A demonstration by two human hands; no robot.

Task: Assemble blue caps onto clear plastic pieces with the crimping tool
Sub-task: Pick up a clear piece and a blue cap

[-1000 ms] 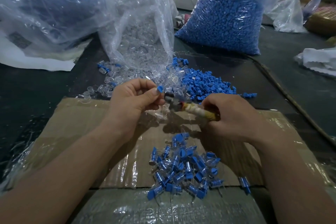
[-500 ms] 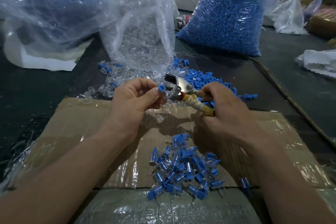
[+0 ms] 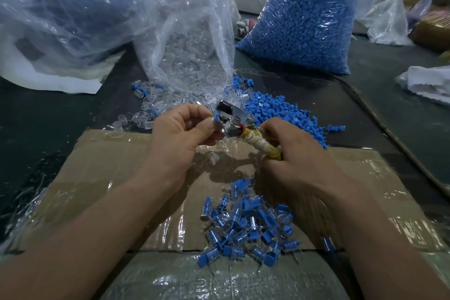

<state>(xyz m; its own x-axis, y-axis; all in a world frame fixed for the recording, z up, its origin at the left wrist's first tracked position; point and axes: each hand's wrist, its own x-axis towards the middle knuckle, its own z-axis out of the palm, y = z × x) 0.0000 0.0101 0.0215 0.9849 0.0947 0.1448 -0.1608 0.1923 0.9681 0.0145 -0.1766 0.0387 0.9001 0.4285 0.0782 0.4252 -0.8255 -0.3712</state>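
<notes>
Left grip [image 3: 180, 134] pinches a small blue plastic cap [image 3: 216, 118] right against the head of the silver metal crimping tool [image 3: 233, 124] w/ yellow-taped handle, clenched in right grip [image 3: 294, 151]; cap prob. needs seating square in the head before any squeeze.

Shiny metal crimping tool [image 3: 233, 120] with tape-wrapped handle; glossy taped cardboard [image 3: 117, 168]; crinkled clear plastic bags [image 3: 190, 39].

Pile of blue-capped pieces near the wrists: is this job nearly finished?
Hardly. Done: that small pile on the cardboard. In hand: the left hand pinches one blue cap at the crimping tool, which the right hand grips. Left: loose blue caps, a full cap bag and a bag of clear pieces.
</notes>
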